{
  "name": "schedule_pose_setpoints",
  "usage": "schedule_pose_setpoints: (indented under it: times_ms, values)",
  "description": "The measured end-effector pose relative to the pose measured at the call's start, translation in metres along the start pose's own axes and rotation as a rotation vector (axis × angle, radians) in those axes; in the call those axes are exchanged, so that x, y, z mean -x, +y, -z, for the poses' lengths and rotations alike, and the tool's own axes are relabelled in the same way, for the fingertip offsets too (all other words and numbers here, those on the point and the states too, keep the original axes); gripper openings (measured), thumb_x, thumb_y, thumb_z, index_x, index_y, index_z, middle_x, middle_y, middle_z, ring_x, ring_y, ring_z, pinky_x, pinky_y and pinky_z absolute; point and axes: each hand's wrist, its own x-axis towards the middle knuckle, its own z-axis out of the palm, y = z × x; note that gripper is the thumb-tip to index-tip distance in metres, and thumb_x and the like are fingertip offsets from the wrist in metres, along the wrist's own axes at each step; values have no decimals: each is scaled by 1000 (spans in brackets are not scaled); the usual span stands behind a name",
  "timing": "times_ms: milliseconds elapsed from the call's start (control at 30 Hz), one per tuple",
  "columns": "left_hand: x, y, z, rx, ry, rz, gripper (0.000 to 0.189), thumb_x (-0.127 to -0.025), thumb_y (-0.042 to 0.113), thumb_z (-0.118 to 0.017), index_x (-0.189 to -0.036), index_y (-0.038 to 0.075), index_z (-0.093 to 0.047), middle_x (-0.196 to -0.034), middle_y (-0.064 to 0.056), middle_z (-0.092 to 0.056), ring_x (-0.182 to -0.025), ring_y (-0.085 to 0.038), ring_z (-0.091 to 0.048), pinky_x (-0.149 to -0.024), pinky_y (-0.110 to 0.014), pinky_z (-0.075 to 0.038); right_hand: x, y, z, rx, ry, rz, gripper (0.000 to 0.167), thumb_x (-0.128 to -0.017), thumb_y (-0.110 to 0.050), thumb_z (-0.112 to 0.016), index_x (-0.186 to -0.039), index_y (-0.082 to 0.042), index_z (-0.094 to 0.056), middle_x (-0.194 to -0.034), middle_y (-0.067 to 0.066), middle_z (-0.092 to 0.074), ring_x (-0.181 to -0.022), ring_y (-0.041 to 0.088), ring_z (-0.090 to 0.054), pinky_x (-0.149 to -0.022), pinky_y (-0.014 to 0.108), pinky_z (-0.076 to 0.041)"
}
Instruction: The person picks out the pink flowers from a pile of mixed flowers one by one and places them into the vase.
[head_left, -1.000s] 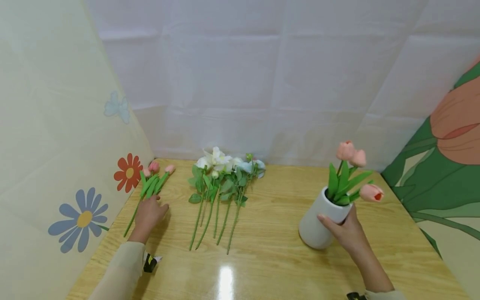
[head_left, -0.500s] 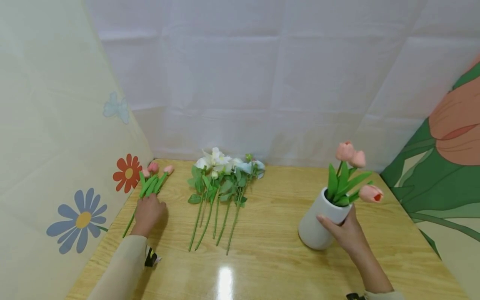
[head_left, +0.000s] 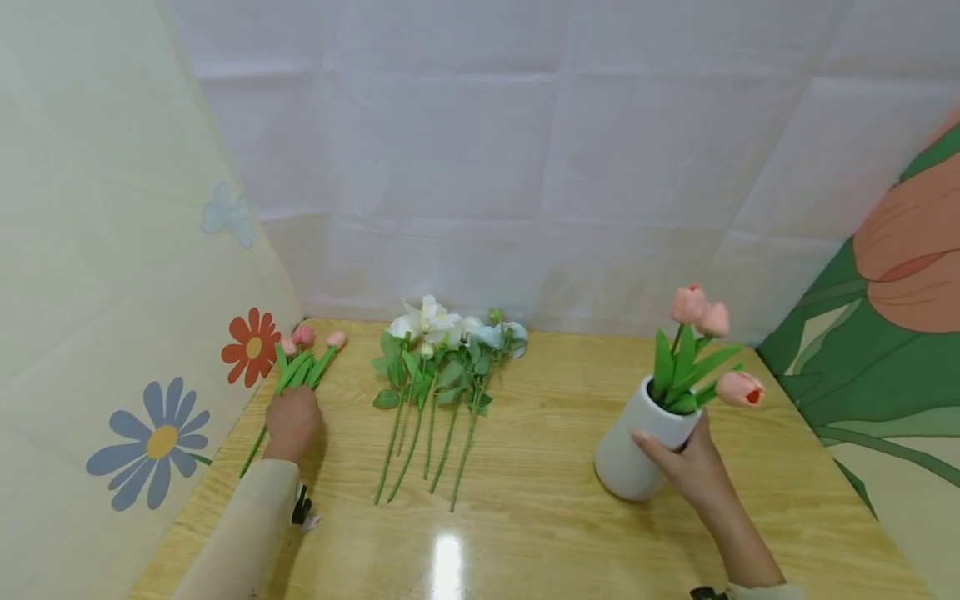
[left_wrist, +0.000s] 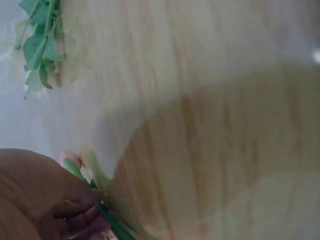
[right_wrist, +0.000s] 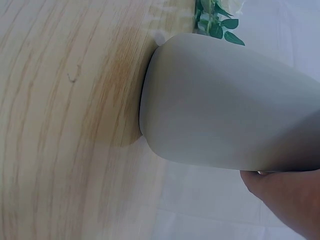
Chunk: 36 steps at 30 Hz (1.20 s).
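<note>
The loose pink tulips (head_left: 297, 368) lie at the far left part of the counter (head_left: 540, 450), their blooms toward the back and one green stem trailing toward the near side. The left hand (head_left: 292, 421) is over them just below the leaves, and the left wrist view shows its thumb and fingers pinching the green stems, with the other fingers curled underneath. Well apart, on the right part of the counter, is the white vase (head_left: 633, 454), its base down on the wood. The right hand (head_left: 693, 471) grips it near the mouth, thumb across the near side; the other fingers are mostly hidden behind it. Out of the vase rise the pink tulips in the vase (head_left: 686, 367), two blooms upright and close together, a third leaning out to the right over the rim. Between the hands lies a row of white and pale blue flowers (head_left: 431, 325), heads at the back and stems toward the person. A pale creased cloth (head_left: 450, 150) hangs behind, beside a cream panel (head_left: 75, 275) with painted flowers on the left and a panel with a large painted tulip (head_left: 915, 258) on the right.
</note>
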Motion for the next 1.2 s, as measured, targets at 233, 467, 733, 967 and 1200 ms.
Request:
schedule_pose_setpoints:
  times_ms: [233, 467, 733, 967, 1200]
  values:
    - [-1, -3, 0, 4, -21, 1, 23, -98, -4, -41, -98, -17, -60, -94, -34, -61, -90, -49, -64, -78, -58, -56, 0, 1, 0, -15, 1, 20, 84, -92, -11, -75, -154, -8, -18, -125, 5, -51, -102, -5, -52, -81, 12, -46]
    - [-4, -6, 2, 81, -44, 55, 22, -97, -1, -44, -94, -14, -61, -93, -31, -64, -88, -46, -66, -72, -56, -58, -1, -1, 1, -9, -21, -10, 86, -94, -14, -74, -156, -10, -14, -132, 12, -48, -103, -6, -50, -81, 12, -45]
    - [-2, -9, 7, 120, -49, 67, 21, -98, 1, -48, -91, -11, -63, -91, -29, -67, -85, -44, -67, -69, -55, -57, 0, -1, 2, -7, -20, -9, 86, -94, -14, -73, -156, -10, -14, -132, 11, -48, -103, -6, -50, -81, 11, -45]
    - [-2, -11, 11, 120, -48, 69, 20, -94, 0, -50, -84, -8, -65, -85, -26, -67, -80, -41, -68, -67, -51, -57, 0, 1, 2, -2, -34, -18, 88, -95, -16, -73, -158, -11, -11, -135, 13, -47, -104, -7, -49, -81, 12, -45]
    - [-1, -7, 17, 120, -59, 59, 18, -92, 0, -51, -84, -9, -65, -87, -27, -68, -81, -41, -68, -71, -53, -56, 0, 1, 1, -5, -20, -11, 88, -94, -15, -73, -156, -8, -12, -133, 13, -48, -103, -8, -49, -80, 10, -44]
